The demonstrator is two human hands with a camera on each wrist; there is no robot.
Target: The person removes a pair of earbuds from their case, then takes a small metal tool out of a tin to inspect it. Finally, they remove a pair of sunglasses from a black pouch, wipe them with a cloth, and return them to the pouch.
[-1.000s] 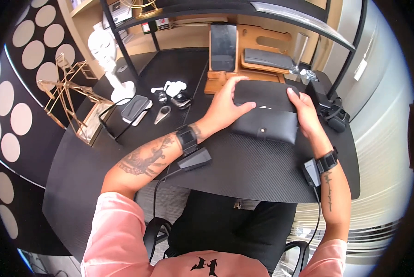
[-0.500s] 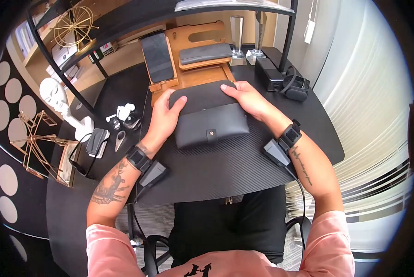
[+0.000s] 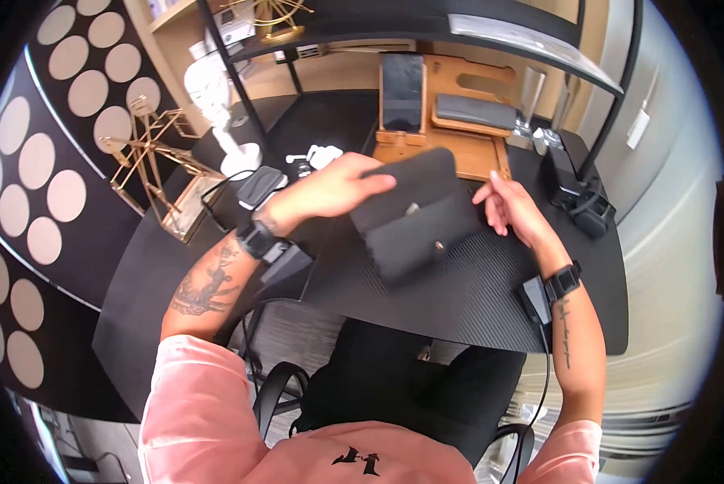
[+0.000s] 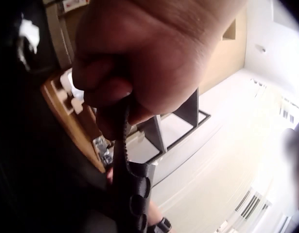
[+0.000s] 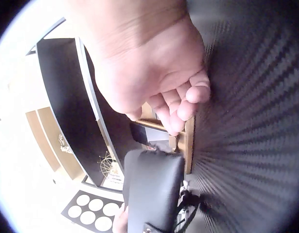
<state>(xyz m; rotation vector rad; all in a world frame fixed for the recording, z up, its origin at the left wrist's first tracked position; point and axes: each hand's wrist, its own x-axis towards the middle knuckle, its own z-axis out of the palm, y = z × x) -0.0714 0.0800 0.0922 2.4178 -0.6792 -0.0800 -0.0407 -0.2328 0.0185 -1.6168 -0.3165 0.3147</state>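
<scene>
A black leather case [image 3: 414, 230] with a small metal snap is tilted above the desk, blurred in the head view. My left hand [image 3: 338, 187] pinches its upper left edge, thumb on the near face. In the left wrist view the left hand [image 4: 139, 63] grips the case's edge [image 4: 132, 189], seen side-on. The right hand [image 3: 515, 211] is off the case, to its right, with fingers loosely bent and holding nothing. The right wrist view shows that hand's [image 5: 159, 77] palm, with the case [image 5: 154, 189] beyond the fingertips.
A wooden stand [image 3: 475, 153] holding a phone [image 3: 402, 93] and a dark case [image 3: 475, 111] is behind. A black headset-like item [image 3: 592, 214] lies at right. Left are a stacked phone-like device [image 3: 261, 187], white bust [image 3: 208, 85] and gold wheel-shaped ornament [image 3: 152, 149].
The right hand has let go of the case and moved off to its right. The left hand has carried the case leftward relative to the stand and tilted it.
</scene>
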